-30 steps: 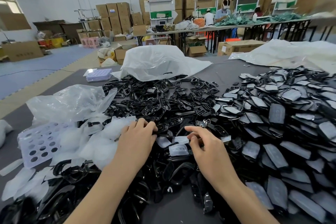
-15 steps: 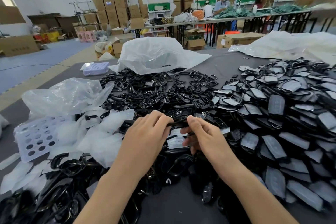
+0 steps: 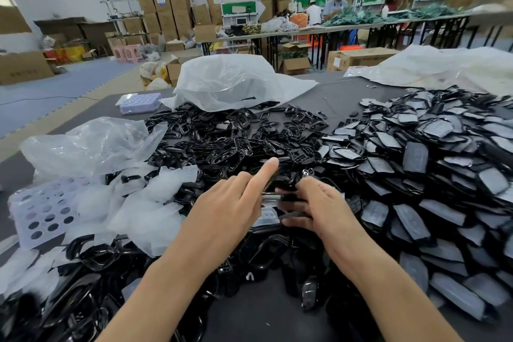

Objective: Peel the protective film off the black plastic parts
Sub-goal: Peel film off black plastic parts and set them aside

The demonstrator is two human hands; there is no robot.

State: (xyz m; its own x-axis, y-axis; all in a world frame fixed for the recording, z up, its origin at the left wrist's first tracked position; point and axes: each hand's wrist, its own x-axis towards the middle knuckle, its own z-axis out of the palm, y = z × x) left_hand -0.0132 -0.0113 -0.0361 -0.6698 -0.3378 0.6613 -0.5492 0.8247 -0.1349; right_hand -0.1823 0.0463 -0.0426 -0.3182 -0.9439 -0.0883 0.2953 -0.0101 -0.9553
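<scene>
Left hand (image 3: 227, 211), right hand (image 3: 319, 208), both pinching black part (image 3: 279, 195)

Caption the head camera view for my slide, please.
The left hand and right hand hold one black plastic part over heaped black parts.

Dark grey table (image 3: 344, 97) under heaps of black plastic parts (image 3: 222, 144), loose film pieces (image 3: 155, 203), plastic bags (image 3: 91, 144), a perforated tray (image 3: 41, 211)
</scene>
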